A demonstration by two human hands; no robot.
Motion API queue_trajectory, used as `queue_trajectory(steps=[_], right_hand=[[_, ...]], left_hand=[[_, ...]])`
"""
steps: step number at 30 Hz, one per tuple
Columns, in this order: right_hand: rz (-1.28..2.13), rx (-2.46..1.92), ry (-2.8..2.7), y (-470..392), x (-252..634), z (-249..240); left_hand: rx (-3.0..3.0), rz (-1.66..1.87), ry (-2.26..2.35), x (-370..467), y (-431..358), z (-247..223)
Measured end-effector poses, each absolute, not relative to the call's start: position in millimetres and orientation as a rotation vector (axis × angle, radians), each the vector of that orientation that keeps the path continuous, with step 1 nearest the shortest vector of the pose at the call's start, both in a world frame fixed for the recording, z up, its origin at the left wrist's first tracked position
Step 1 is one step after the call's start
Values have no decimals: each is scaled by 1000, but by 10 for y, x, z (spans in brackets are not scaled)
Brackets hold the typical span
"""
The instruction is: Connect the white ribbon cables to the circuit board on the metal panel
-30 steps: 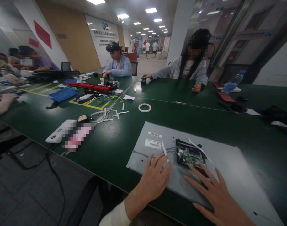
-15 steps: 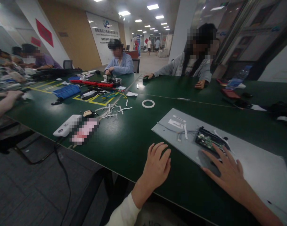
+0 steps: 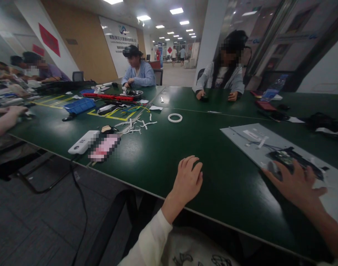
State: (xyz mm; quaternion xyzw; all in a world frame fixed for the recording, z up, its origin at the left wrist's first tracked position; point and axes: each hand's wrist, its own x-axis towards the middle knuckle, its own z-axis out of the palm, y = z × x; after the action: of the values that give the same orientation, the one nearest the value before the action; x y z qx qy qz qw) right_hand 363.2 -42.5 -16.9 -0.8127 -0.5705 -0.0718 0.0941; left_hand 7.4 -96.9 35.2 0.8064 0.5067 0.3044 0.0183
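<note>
Strips [image 3: 144, 125] and a round white ring [image 3: 174, 121] lie beyond the half-curled left hand [image 3: 188, 177]; the wide-spread right hand [image 3: 297, 186] perhaps touches a smooth grey panel [image 3: 335, 197].

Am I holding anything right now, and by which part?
Nothing visible in your left hand. Your right hand is spread over the metal panel; any hold there can't be told.

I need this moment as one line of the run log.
left hand: loosely curled, over table | right hand: spread, over panel near circuit board | contact: unclear | white ring: on table
</note>
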Motion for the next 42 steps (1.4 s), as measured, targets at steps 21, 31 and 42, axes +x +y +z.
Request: queue_trajectory(steps=[21,31,42], right_hand=[[-98,-2417,-1460,-410,3856,-51],[-116,-2405,-1453,-417,3848,-21],[-142,-2467,-1390,-321,3971,-127]], left_hand=[[2632,881,1435,93,-1008,234],[2627,881,1337,108,-985,210],[2612,731,1252,98,-955,143]])
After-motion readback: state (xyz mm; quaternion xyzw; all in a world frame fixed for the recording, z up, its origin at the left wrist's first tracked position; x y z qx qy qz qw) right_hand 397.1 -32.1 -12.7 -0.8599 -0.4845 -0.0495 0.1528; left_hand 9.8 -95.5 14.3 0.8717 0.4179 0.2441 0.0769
